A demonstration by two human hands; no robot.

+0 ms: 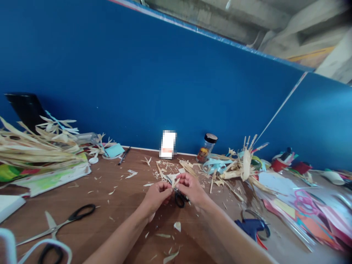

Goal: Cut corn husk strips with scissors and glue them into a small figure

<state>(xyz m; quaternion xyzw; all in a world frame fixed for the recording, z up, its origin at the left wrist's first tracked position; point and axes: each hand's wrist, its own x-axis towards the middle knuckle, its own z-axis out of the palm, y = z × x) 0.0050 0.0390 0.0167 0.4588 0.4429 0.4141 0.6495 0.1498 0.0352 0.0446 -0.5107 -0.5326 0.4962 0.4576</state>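
Note:
In the middle of the head view, my left hand (157, 195) and my right hand (191, 187) meet with fingertips pinched together. Between them is a small pale piece of dried husk (176, 182), partly covered by the fingers. A pair of small scissors with black handles (180, 200) lies on the table just below and behind my hands; its blades are partly hidden. Husk scraps (189, 167) are scattered beyond my fingers, and a loose scrap (177, 226) lies nearer to me.
Large open scissors (53, 228) lie at left, below a heap of dried husks (35, 152). A phone (168, 145) and a lidded jar (206, 148) stand by the blue partition (154, 80). At right are a blue glue gun (253, 225), coloured paper (316, 223) and a husk bundle (246, 163).

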